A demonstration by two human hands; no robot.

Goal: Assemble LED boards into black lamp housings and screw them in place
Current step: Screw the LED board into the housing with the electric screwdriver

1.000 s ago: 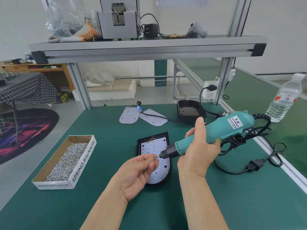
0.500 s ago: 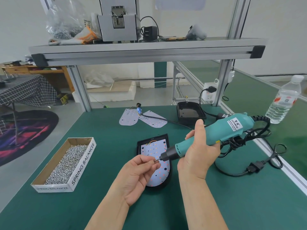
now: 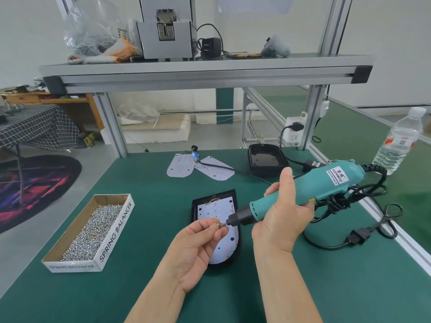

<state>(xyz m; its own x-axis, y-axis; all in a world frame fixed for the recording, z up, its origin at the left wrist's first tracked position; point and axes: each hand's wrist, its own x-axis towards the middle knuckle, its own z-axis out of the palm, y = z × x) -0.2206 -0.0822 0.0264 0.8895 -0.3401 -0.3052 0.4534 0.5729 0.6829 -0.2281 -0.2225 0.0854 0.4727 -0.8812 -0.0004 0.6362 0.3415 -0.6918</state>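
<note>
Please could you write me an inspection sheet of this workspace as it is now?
Surface: green mat, flat.
Job's things: LED board lies inside black housing; second housing behind, empty; loose boards; box of screws at left.
Clutter: water bottle at far right.
Hands: left hand pinches a screw at the bit; right hand grips teal screwdriver.
Cables: black cord bunched at right; plug lies loose on the mat.
Surroundings: overhead shelf carries metal device and bag.
</note>
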